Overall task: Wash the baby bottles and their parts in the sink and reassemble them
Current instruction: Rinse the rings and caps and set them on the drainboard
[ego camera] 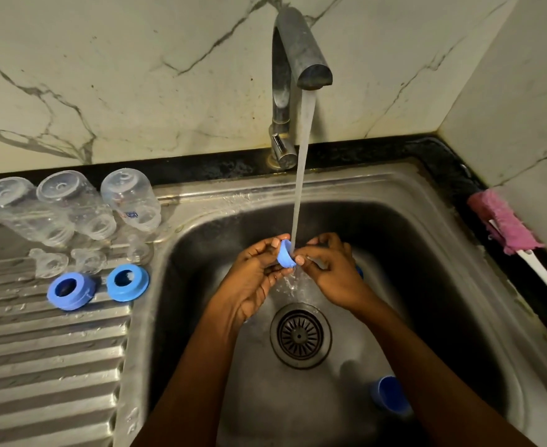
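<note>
Rinse step in hand: loose blue cap point(390, 395) on floor of sink point(410, 240); left hand point(249, 279) and right hand point(330, 272) both pinching small blue cap point(285, 258) under tap stream point(299, 188); next, likely turning it, then setting it by rings point(72, 291) and bottles point(130, 201) on drainboard point(39, 366).

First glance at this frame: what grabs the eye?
Water from the tap falls mid-frame onto a small blue cap that the left hand and right hand pinch between them over the sink. On the draining board at left stand three clear bottles, bases up, with two blue rings in front of them.
</note>
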